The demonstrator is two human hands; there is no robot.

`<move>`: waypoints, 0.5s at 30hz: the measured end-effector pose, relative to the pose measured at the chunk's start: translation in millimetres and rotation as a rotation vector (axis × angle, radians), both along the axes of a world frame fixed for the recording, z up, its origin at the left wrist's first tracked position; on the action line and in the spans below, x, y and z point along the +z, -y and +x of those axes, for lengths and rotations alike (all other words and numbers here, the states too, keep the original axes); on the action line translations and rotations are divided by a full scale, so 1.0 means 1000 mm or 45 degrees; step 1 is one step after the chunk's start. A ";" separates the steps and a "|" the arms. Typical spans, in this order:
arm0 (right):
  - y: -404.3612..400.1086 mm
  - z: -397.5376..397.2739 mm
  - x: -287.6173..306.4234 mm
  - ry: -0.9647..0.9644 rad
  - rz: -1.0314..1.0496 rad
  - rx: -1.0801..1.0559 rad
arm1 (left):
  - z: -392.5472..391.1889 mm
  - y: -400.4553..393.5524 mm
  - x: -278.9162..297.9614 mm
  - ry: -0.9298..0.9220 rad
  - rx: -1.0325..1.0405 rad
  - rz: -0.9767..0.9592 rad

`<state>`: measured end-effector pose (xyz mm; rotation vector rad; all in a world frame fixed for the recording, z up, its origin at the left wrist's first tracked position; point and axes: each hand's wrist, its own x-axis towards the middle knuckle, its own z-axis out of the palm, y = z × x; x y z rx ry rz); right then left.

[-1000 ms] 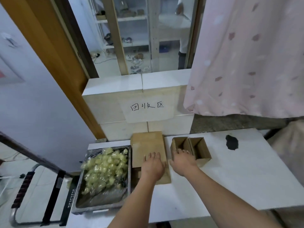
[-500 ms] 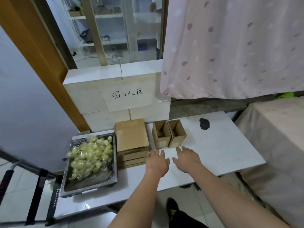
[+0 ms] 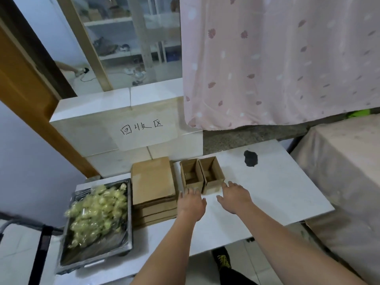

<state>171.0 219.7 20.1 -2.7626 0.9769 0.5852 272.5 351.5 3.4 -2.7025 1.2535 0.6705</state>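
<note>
Head view: our left hand (image 3: 191,204) and right hand (image 3: 234,197), fingers spread and empty, are at six o'clock of two open boxes (image 3: 212,183) on the desk (image 3: 277,192), both folded up but unfilled, we judge.

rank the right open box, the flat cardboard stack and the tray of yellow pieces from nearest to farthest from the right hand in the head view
1. right open box: just ahead of the right hand, at the table's middle.
2. flat cardboard stack: farther off, to the left.
3. tray of yellow pieces: farthest, at the table's left end.
</note>
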 end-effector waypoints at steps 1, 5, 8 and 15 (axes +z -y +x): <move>0.010 0.007 -0.003 0.002 0.016 0.009 | 0.006 0.006 0.000 -0.004 0.026 0.008; 0.055 0.038 -0.012 0.037 0.072 0.051 | 0.037 0.035 -0.002 -0.044 0.231 0.003; 0.087 0.059 -0.020 0.057 0.106 0.064 | 0.061 0.051 -0.004 -0.084 0.439 -0.049; 0.134 0.094 -0.054 0.012 0.228 0.084 | 0.086 0.079 -0.026 -0.247 0.781 -0.076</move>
